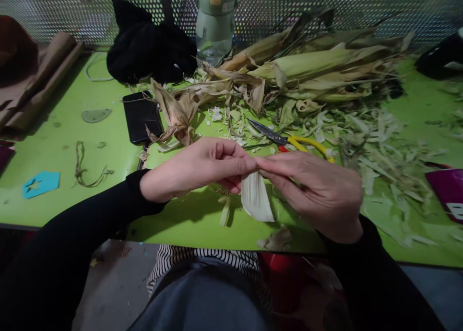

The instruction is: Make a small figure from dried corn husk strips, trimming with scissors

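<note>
A pale strip of corn husk (256, 198) hangs down from between my two hands, above the front edge of the green table. My left hand (206, 169) pinches its upper end between thumb and fingers. Right beside it, the thumb and forefinger of my right hand (314, 186) grip the same end; the fingertips of both hands nearly touch. Just behind my right hand lies a pair of scissors (271, 134) with dark blades and red and yellow handles. Under my left hand a small pale husk piece (224, 213) is partly hidden.
A heap of corn husks (307, 66) covers the back, with shreds (394, 167) at right. Behind stand a water bottle (215, 27) and black cloth (148, 46). A phone (142, 116), twine (85, 169), a protractor (96, 115) and a blue tag (41, 184) lie left.
</note>
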`<state>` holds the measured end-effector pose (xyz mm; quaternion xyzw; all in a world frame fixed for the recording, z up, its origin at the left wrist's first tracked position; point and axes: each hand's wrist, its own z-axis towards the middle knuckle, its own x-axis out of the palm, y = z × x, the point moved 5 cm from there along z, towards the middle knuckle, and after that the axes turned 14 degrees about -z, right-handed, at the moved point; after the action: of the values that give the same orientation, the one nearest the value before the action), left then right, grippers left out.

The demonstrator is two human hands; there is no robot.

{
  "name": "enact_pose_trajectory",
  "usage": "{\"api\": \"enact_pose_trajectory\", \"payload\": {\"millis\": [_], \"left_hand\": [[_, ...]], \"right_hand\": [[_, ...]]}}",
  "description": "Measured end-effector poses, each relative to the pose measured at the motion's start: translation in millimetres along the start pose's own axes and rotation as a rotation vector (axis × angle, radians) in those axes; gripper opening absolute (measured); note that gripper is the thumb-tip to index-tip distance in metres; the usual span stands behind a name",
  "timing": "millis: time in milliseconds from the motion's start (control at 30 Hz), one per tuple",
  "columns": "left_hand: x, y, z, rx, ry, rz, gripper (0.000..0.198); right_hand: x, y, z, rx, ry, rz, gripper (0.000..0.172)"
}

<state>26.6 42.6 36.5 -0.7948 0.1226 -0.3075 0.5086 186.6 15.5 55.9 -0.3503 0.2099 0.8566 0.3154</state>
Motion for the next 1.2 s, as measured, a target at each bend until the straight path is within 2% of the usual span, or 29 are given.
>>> {"api": "enact_pose_trajectory", "payload": {"millis": [267, 400, 500, 600, 700, 833, 1000, 1200], "left_hand": [[3.0, -3.8, -0.6, 0.057, -0.030, 0.134, 0.015], [2.4, -3.8, -0.5, 0.244, -0.082, 0.271, 0.010], [2.2, -3.9, -1.2, 0.415, -0.118, 0.371, 0.015], [1.2, -2.1, -0.2, 0.475, -0.135, 0.415, 0.018], [-0.7, -1.0, 1.7, 0.461, -0.134, 0.377, 0.020], [-1.6, -1.3, 2.6, 0.413, -0.134, 0.274, 0.024], [1.6, -4.6, 1.3, 0.313, -0.105, 0.182, 0.026], [2.4, -10.6, -2.0, 0.264, -0.083, 0.173, 0.023]], "right_hand": [[1.2, -1.9, 1.1, 0.095, 0.004, 0.075, 0.024], [3.2, -5.3, -3.0, 0.156, -0.028, 0.077, 0.023], [6.1, -11.0, -5.6, 0.289, -0.008, 0.140, 0.018], [9.7, -14.0, -6.5, 0.424, 0.045, 0.245, 0.012], [11.2, -13.6, -6.1, 0.493, 0.069, 0.318, 0.008], [10.3, -12.8, -6.7, 0.485, 0.068, 0.310, 0.010], [6.8, -10.8, -6.6, 0.394, 0.062, 0.250, 0.011], [2.4, -7.1, -2.8, 0.237, 0.048, 0.156, 0.013]]}}
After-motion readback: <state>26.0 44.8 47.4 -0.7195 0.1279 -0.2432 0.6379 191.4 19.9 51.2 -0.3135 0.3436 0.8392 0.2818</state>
